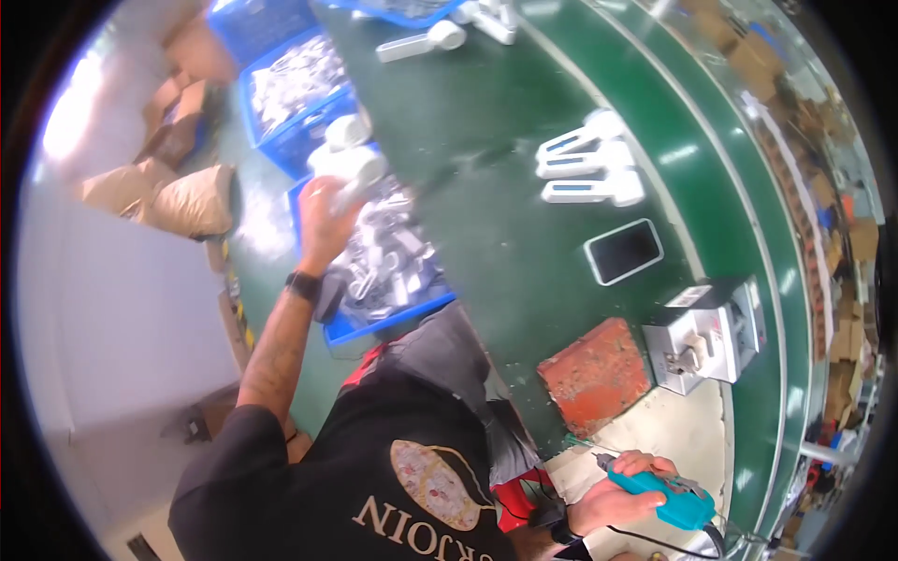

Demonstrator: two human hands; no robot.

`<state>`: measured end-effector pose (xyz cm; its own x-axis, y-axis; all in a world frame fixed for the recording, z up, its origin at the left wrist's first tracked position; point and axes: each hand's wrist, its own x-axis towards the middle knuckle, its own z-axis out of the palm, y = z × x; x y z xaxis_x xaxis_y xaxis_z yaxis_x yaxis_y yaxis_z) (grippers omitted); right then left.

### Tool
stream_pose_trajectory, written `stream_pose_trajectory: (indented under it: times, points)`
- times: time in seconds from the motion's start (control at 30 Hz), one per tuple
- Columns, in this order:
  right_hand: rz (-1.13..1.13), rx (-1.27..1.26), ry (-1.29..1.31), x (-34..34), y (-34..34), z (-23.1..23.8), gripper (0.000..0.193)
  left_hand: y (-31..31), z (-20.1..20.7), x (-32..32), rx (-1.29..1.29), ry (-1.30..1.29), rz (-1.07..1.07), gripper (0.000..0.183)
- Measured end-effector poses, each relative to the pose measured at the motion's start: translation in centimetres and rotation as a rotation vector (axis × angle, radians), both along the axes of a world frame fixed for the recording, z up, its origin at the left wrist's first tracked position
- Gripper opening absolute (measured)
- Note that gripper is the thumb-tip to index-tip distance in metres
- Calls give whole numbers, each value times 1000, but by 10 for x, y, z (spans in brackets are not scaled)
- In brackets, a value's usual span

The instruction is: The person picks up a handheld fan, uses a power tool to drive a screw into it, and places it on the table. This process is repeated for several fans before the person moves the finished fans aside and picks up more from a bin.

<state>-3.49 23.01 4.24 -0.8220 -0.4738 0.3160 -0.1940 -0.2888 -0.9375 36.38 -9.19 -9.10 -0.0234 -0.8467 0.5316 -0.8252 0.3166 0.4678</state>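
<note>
On the left, my left hand (327, 220) is closed around white plastic housings (348, 161) with rounded ends, slightly smeared by motion. It is above a blue bin (388, 323) filled with white and grey plastic parts (388, 257). At the lower right, my right hand (617, 500) grips a teal electric screwdriver (678, 500) with a dark cable; its tip points to the upper left. Similar white long-handled devices (585, 164) lie side by side on the green table (468, 122).
A white-framed dark-screened tablet (624, 252) lies on the table. Nearer are a worn red block (597, 374) and a metal-and-black machine (706, 337). More blue bins (297, 84) stand at the far left, near brown sacks (192, 201). A green conveyor (720, 187) curves along the right.
</note>
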Motion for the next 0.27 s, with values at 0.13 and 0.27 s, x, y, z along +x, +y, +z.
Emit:
stream_pose_trajectory:
  times: [0.13,0.27]
  points:
    - [-13,54,16,2,1,-3,72,-3,47,-44,-132,120,13,51]
    - [-86,41,22,4,6,0,71,-40,96,-131,-86,139,-462,49]
